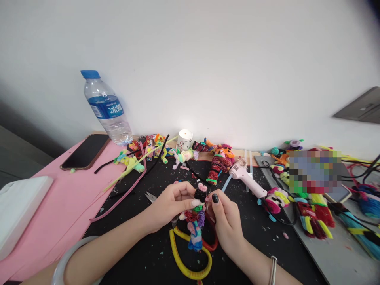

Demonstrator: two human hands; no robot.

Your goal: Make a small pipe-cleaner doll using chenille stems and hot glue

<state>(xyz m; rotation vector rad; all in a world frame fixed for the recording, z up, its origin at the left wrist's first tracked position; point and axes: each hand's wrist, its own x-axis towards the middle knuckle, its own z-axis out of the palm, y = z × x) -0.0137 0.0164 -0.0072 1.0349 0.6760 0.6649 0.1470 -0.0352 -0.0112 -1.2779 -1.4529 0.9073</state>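
My left hand (pixel 181 200) holds a small pipe-cleaner doll (pixel 199 215) upright, thumb and fingers closed around its head. The doll has black hair with a pink tuft on top, a red, green and purple body and a blue lower end. At the right side of its head, my right hand (pixel 224 217) is closed in a pinch; what lies between those fingertips is too small to make out. Beneath the doll lie scissors with a yellow and red handle (pixel 178 259), their blade tips (pixel 151 196) showing left of my left hand.
Several pipe-cleaner figures (pixel 218 168) line the wall, with a paper cup (pixel 185 138) and a water bottle (pixel 105 109). A pink glue gun (pixel 249 180) lies right of centre. More dolls (pixel 310 219) cover a grey laptop (pixel 303 255). A phone (pixel 86 151) and loose pipe cleaners (pixel 121 204) lie left.
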